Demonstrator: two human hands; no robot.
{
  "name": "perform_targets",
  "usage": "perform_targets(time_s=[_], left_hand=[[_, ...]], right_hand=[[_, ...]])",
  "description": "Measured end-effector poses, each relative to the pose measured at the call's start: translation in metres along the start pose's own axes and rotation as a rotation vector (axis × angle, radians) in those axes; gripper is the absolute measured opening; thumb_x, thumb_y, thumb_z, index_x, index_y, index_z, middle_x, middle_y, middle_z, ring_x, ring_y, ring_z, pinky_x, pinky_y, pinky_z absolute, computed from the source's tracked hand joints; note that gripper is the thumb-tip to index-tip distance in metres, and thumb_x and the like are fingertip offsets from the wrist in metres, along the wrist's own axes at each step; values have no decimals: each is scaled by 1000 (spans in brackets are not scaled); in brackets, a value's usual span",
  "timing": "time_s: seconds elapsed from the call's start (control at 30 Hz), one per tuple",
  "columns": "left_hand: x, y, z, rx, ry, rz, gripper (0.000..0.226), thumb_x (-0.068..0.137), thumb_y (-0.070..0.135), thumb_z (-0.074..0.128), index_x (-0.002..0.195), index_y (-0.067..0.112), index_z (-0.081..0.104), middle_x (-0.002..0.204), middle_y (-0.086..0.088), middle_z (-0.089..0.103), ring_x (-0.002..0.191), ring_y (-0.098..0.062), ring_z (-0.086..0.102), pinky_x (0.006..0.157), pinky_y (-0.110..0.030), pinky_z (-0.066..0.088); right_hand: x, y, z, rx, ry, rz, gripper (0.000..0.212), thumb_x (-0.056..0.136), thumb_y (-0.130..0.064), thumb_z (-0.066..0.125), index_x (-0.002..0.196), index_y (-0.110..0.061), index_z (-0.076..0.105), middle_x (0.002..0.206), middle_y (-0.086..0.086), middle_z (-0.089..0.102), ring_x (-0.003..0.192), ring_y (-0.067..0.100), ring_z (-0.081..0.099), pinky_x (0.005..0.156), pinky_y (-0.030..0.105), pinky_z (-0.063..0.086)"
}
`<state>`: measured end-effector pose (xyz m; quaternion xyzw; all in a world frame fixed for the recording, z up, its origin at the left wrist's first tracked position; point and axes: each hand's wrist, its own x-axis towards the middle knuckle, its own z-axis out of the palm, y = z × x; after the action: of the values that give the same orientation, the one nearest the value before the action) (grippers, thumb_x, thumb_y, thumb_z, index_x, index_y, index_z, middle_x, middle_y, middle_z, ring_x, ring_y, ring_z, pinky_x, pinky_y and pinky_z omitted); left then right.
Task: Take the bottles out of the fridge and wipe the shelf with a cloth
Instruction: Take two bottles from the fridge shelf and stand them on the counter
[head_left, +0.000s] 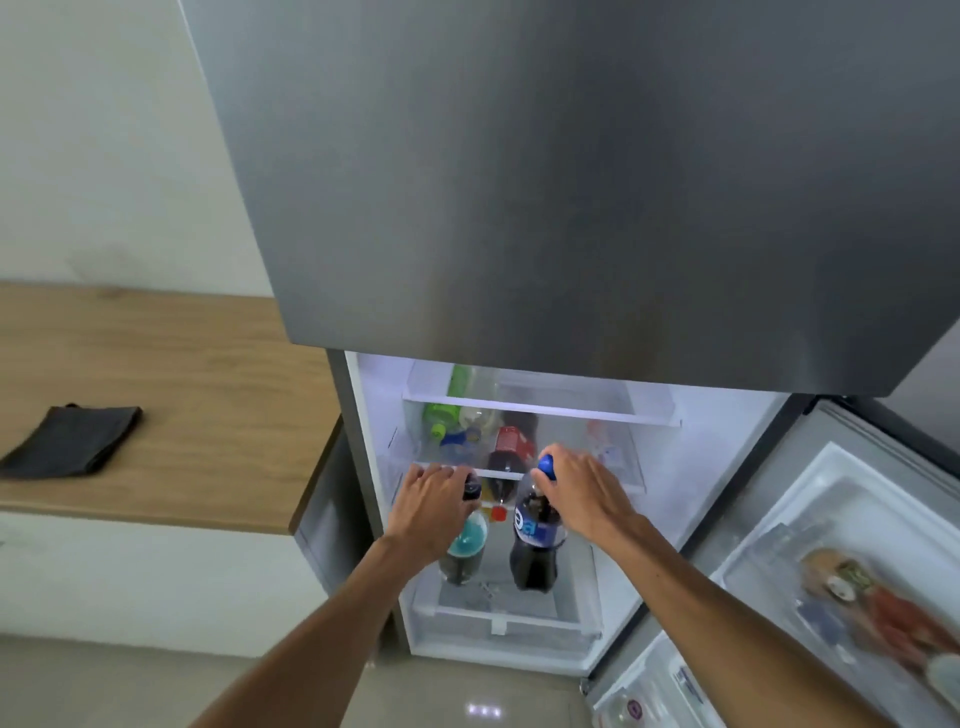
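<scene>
Fridge fills most of the view: upper door shut, lower compartment open w/ its door swung out to the right, door bins holding blurred jars/packets. To the left, a wooden surface w/ a dark folded cloth lying on it, well apart from the fridge and untouched.

Inside, three levels show. Top shelf has a pale green bottle; middle shelf is crowded w/ several bottles lying on their sides, incl. a red-labelled cola bottle. Bottom shelf carries two upright bottles, side by side near the front edge.

Left hand is closed round the neck of the black-capped bottle w/ the teal label. Right hand grips the neck of the blue-capped cola bottle, fingers wrapped just under the cap. Both look like neck-only holds; bases seem to sit on the shelf, though I can't tell for sure.

Likely step: lifting this pair out, w/ plenty more bottles to go before wiping.

Risks, as I judge them:
- Big full bottles held by the neck alone could slip, esp. if cold and wet w/ condensation.
- Lifting straight up may knock caps against the middle shelf's front edge.
- Swinging both out at once could clip the open door or each other.
- Lying bottles above may roll fwd if the shelf gets jolted.
</scene>
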<state>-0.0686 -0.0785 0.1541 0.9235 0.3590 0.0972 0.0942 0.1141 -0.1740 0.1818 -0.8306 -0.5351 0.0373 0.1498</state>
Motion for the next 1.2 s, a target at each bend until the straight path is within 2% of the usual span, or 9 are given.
perform_targets(time_s=[0.1,0.33,0.47,0.6,0.73,0.83,0.97,1.1,1.2], left_hand=[[-29,-14,-8,13,-147,-50,28,92,45,48,108,23,52,115,-2,65,106,-21,57,99,-38,34],[-96,-54,-38,1,-200,-106,33,90,46,51,110,20,55,107,-5,67,100,-24,58,95,-39,37],[-124,-81,-61,-1,-183,-78,30,90,44,54,107,20,56,105,-3,69,95,-21,62,98,-39,39],[-140,-110,-101,-21,-120,-57,29,91,42,53,109,19,54,106,-3,68,95,-22,62,98,-40,37],[-147,-147,-154,-27,-48,-57,31,90,45,53,107,19,54,104,-4,68,94,-25,60,93,-41,37],[-147,-174,-195,-40,-3,-36,32,89,48,53,105,20,56,102,-1,68,92,-22,59,93,-41,36],[-144,-204,-239,-30,48,-17,33,88,49,53,104,20,57,101,-2,68,94,-24,59,93,-42,38],[-138,-234,-261,0,76,-13,33,89,48,53,105,19,57,101,-2,67,93,-23,60,92,-41,37],[-128,-260,-266,26,94,-35,34,90,47,52,108,19,56,103,-4,67,96,-25,58,93,-41,36]], right_hand=[[-14,-9,0,-58,-139,-78,27,93,-44,51,106,-21,57,99,6,70,86,28,65,68,32,44],[-45,-67,-8,-74,-272,-243,29,92,-48,49,106,-23,57,109,5,68,96,29,64,76,39,49],[-55,-109,-20,-65,-272,-260,30,92,-48,49,106,-23,57,108,7,68,97,31,63,76,40,50],[-55,-161,-40,-59,-263,-241,26,87,-52,47,97,-30,56,102,1,66,93,29,62,86,48,47],[-53,-219,-69,2,-259,-200,21,87,-38,51,94,-20,60,97,4,65,85,26,61,76,41,50],[-51,-258,-82,45,-223,-174,18,87,-35,52,91,-20,61,93,5,61,81,24,59,66,36,44],[-46,-303,-86,127,-178,-150,24,90,-37,54,100,-18,63,100,5,62,86,23,62,80,40,53],[-37,-346,-78,190,-106,-124,32,92,-33,53,103,-5,62,104,18,65,94,37,62,83,49,52],[-19,-372,-69,240,-79,-128,25,96,-33,50,105,-11,60,105,9,64,85,24,61,73,37,51]])
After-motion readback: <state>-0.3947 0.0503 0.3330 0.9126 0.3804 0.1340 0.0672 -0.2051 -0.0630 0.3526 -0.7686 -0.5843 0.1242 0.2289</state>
